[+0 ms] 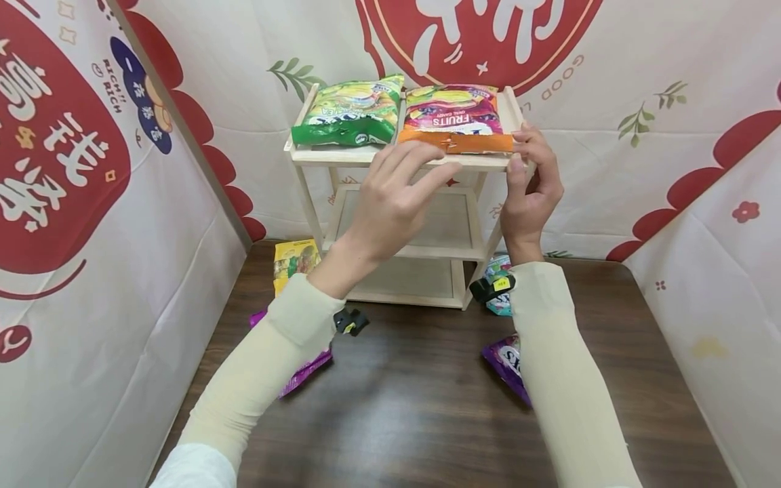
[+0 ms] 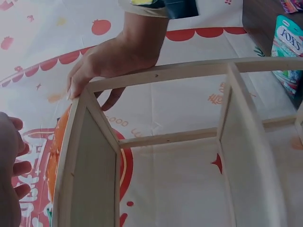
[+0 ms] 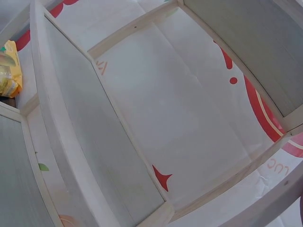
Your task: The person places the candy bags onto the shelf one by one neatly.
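A small wooden shelf rack (image 1: 390, 251) with three tiers stands against the back cloth. On its top tier lie a green candy bag (image 1: 350, 112) at left and a red and orange fruit candy bag (image 1: 454, 115) at right. My left hand (image 1: 396, 196) hovers before the top tier's front edge, fingers loosely bent and holding nothing. With my right hand (image 1: 533, 183) I grip the top tier's right front corner, fingertips beside the orange bag's end. In the left wrist view, that right hand (image 2: 113, 61) curls round the wooden corner.
On the dark wood table (image 1: 403, 420) lie a yellow bag (image 1: 293, 261) and a magenta bag (image 1: 305, 373) at left. A teal bag (image 1: 500, 303) and a purple bag (image 1: 506, 362) lie at right, partly behind my arm. Printed cloth walls (image 1: 244, 41) enclose the table's back and sides.
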### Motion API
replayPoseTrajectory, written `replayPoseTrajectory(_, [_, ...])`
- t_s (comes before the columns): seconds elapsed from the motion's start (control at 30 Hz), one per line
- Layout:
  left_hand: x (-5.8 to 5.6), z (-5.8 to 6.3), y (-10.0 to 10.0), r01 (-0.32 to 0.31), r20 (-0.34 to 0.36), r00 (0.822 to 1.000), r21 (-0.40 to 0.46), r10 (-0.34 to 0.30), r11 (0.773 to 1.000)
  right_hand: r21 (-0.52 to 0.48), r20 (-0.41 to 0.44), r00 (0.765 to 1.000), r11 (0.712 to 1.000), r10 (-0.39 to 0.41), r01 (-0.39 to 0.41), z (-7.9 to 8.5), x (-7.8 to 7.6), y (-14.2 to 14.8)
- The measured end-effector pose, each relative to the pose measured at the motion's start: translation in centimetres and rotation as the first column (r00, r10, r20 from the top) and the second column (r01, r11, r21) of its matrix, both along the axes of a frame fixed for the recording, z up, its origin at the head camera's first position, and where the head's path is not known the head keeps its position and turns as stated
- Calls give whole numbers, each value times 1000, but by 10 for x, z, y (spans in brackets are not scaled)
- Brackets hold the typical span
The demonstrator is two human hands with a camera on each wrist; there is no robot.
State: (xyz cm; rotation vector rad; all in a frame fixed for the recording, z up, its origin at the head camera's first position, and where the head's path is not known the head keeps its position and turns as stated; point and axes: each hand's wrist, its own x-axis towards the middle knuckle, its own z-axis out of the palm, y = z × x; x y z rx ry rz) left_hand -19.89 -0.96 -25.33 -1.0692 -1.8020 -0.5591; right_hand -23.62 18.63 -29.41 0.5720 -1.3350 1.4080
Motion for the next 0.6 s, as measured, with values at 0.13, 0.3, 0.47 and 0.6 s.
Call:
replayPoseTrajectory(0.13, [8,-16,-17,13,26,1000,50,-15,999,1,10,1000,1000,-7,7,0,0,-2])
replayPoseTrajectory(0.3, [16,-44,-39,-2,87,996,86,-5,996,2,16,1000,1000,-5,5,0,0,-2])
replayPoseTrajectory(0.47, [27,-76,-66,-23,179,984,101,5,995,-3,28,999,1000,-17,17,0,0,-2])
replayPoseTrajectory(0.6, [39,-106,-92,-78,256,965,106,48,991,-10,36,999,1000,-11,11,-1,0,-3])
